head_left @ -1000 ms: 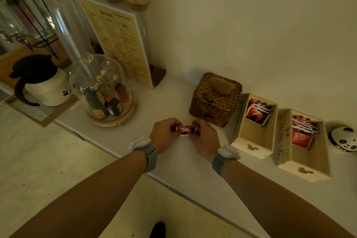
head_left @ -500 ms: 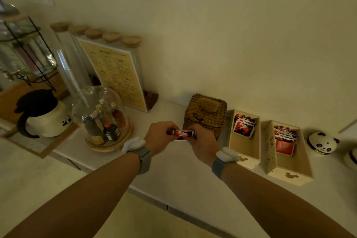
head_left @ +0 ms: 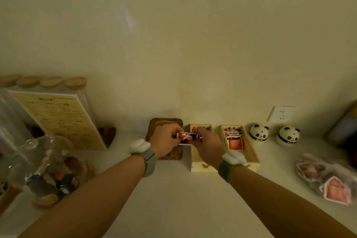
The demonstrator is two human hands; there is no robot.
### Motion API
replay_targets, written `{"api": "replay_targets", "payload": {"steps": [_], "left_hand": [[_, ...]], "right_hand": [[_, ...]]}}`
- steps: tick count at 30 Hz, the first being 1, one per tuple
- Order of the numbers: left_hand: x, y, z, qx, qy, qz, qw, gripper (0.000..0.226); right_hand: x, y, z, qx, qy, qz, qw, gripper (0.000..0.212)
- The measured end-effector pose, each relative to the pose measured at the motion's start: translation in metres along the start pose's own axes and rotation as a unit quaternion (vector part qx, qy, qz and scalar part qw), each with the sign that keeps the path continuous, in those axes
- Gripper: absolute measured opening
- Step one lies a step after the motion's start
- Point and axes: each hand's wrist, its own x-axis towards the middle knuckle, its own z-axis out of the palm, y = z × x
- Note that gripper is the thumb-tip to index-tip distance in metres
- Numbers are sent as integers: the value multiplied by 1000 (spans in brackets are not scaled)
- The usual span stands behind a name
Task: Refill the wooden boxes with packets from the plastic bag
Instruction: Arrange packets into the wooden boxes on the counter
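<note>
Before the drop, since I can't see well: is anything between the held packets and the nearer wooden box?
Nothing visible does. Both the left hand and right hand grip the packets right over the left wooden box, whose open top holds only a few packets at its far end.

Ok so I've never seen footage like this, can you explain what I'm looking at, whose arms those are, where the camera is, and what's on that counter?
There is no machine here: the arms belong to a person wearing a wide-angle camera on the head, looking forward and down, so the edges bend. Both wrists carry bands. The left hand and right hand together hold a small stack of red packets above the left wooden box. Beside it, the right wooden box already holds red packets. A plastic bag with more packets lies on the white counter at far right. Also there: a woven box behind the left hand, two panda figures, a printed card and a glass dome over small bottles.
</note>
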Motion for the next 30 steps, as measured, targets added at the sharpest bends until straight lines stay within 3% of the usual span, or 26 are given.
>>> {"api": "replay_targets", "payload": {"steps": [3, 6, 10, 15, 23, 30], "left_hand": [[21, 18, 25, 13, -50, 14, 999, 22], [45, 26, 48, 94, -88, 31, 991, 23], [75, 27, 67, 235, -122, 35, 964, 23], [109, 21, 86, 329, -169, 14, 929, 19], [131, 4, 110, 408, -210, -8, 889, 15], [138, 2, 115, 423, -223, -16, 878, 34]], "right_hand": [[2, 26, -20, -41, 10, 17, 999, 27], [15, 48, -32, -49, -14, 22, 998, 30], [41, 72, -29, -66, -49, 20, 996, 30], [80, 95, -12, -100, -88, 6, 991, 32], [114, 121, 11, -184, -138, -10, 973, 29], [127, 125, 21, -256, -145, -56, 954, 22]]}}
